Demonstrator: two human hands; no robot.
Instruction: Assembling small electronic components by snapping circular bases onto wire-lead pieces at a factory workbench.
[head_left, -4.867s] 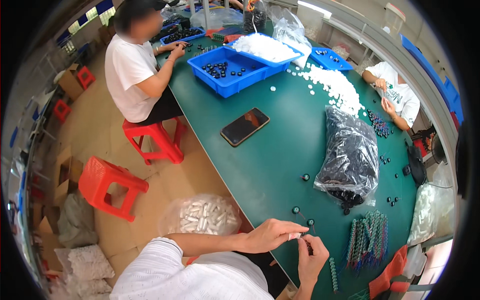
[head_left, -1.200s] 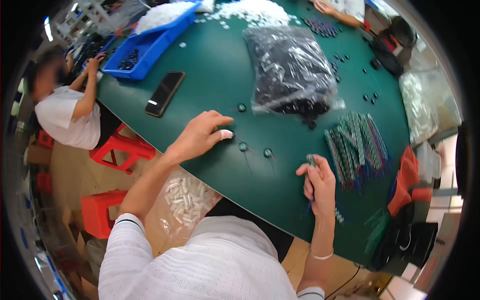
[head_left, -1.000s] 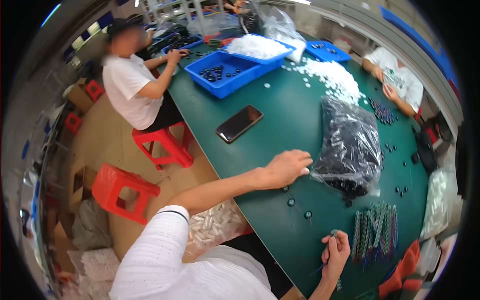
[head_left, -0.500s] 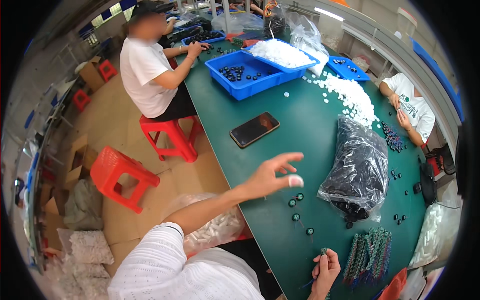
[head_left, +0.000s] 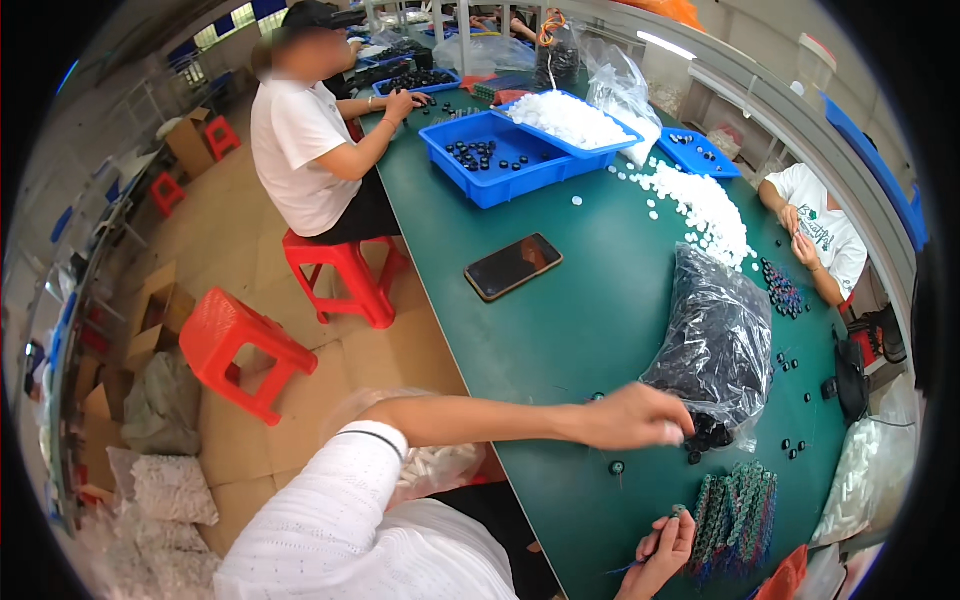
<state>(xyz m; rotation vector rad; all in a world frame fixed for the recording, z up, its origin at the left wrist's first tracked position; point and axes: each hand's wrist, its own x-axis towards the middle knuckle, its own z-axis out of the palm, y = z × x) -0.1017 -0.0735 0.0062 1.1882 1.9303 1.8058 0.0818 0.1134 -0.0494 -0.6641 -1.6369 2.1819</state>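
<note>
- left hand point(head_left: 640, 417) reaches out across the green table point(head_left: 590, 320), fingers curled together at the open mouth of the clear bag of small black parts point(head_left: 715, 345); whether anything is pinched between the fingertips cannot be told.
- black parts point(head_left: 708, 433) spill from the bag's mouth just beside those fingertips; a lone black part point(head_left: 617, 467) lies on the table just below the hand.
- right hand point(head_left: 665, 548) sits low near the table's near edge, fingers closed on a thin stick-like piece whose tip shows just above them.
- bundle of green strips point(head_left: 735, 515) lies just beside the right hand, on its right.
- dark phone point(head_left: 513, 266) lies flat farther up the table, well apart from both hands.
- blue tray point(head_left: 505, 160) with a few black parts stands beyond the phone, and a pile of white caps point(head_left: 705, 205) spreads to its right.
- person in a white shirt point(head_left: 305, 150) sits on a red stool point(head_left: 345, 275) at the table's left side; another person point(head_left: 815, 235) works at the right edge.
- second red stool point(head_left: 235, 345) stands on the floor.
</note>
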